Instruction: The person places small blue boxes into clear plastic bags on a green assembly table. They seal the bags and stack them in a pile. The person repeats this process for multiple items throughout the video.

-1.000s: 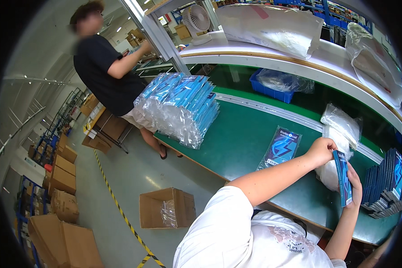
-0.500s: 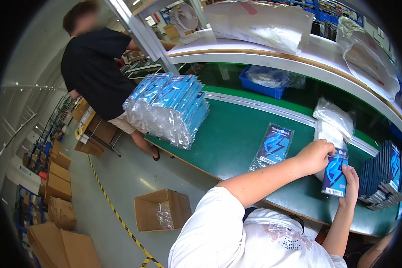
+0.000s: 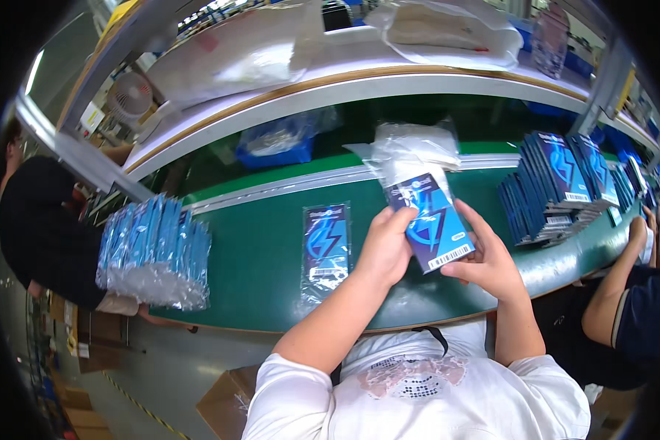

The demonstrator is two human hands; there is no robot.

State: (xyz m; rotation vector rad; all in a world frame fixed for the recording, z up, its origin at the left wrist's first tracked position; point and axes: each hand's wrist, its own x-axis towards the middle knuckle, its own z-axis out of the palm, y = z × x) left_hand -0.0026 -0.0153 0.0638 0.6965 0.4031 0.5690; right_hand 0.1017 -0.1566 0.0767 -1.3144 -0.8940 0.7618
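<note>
A flat blue box with a lightning-bolt print is tilted between my two hands above the green worktable. My left hand pinches its left edge, the thumb lying on the front. On the other side, the fingers of my right hand grip its lower right edge. Just behind the box lies a pile of clear plastic bags. To the left of my left hand, a similar box in a clear bag rests on the green tabletop.
Bagged boxes are stacked at the left end, unbagged boxes at the right. A blue bin sits under the white shelf. One person stands at left; another person's arm reaches in at right.
The view has swung to the right, bringing the unbagged stacks and the co-worker there further in. My left hand has shifted from the box's top to its left edge.
</note>
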